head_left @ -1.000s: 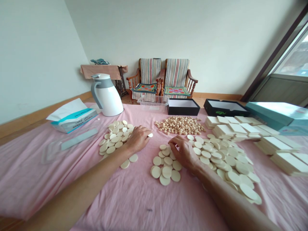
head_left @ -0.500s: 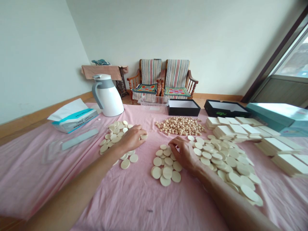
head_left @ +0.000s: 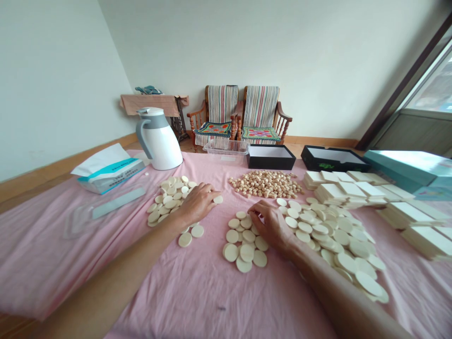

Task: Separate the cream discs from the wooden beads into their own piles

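Observation:
My left hand point(head_left: 197, 203) rests at the right edge of a heap of small cream discs point(head_left: 169, 200) on the pink cloth point(head_left: 183, 296). Its fingertips reach a single loose disc point(head_left: 218, 199). My right hand point(head_left: 268, 225) lies farther right, its curled fingers at the top of a looser group of larger discs point(head_left: 245, 245). Whether those fingers hold a disc is hidden. To its right spreads a wide heap of large discs point(head_left: 335, 240). Beyond both hands lies a mound of small round wooden beads point(head_left: 264, 184).
Stacks of cream rectangular pieces point(head_left: 353, 195) fill the right side. Along the far edge stand a clear plastic tub point(head_left: 226, 151), open black boxes point(head_left: 270, 157) and a teal box point(head_left: 406, 172). At the left are a white jug point(head_left: 158, 139) and a tissue packet point(head_left: 108, 174).
My left hand has shifted slightly right, and the loose disc has moved right with it, now lying just past the fingertips. My right hand has barely moved.

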A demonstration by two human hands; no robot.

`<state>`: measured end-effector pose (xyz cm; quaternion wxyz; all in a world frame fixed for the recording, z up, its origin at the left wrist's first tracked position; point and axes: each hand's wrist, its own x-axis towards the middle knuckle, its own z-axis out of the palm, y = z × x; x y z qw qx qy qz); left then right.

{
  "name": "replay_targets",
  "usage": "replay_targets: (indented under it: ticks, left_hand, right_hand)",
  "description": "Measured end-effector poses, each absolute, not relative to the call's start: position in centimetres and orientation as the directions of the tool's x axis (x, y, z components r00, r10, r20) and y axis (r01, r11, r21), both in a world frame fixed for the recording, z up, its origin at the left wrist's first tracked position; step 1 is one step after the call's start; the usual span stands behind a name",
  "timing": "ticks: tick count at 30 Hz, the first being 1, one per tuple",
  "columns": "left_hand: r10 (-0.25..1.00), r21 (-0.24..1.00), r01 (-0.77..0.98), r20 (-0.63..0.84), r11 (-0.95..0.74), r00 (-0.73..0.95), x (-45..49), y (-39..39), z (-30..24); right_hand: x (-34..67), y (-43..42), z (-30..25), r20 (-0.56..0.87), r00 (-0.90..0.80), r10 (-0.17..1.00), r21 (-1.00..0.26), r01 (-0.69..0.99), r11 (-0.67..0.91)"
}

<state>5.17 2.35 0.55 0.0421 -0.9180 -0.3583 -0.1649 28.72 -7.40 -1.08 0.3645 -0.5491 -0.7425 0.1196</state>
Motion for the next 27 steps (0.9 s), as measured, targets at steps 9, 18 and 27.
replay_targets:
  ticks: [9,18,27]
  left_hand:
    - [0.622,0.246,0.572,0.35,-0.783,0.701,5.4,2.2,1.2]
    - [0.832,0.36,0.758,0.349,-0.545,0.432,3.0,3.9,1.7]
    - [0.832,0.26,0.807,0.346,-0.53,0.435,3.2,4.0,0.2]
  right_hand:
    - [28.7,-7.5,-1.0,0.406,-0.143,0.903,-0.577,0.726,0.374]
    - [28.7,-7.4,-1.0,0.391,-0.144,0.909,-0.58,0.729,0.365]
    - [28.9,-7.3,-1.2,0.409,-0.136,0.903,-0.569,0.735,0.368]
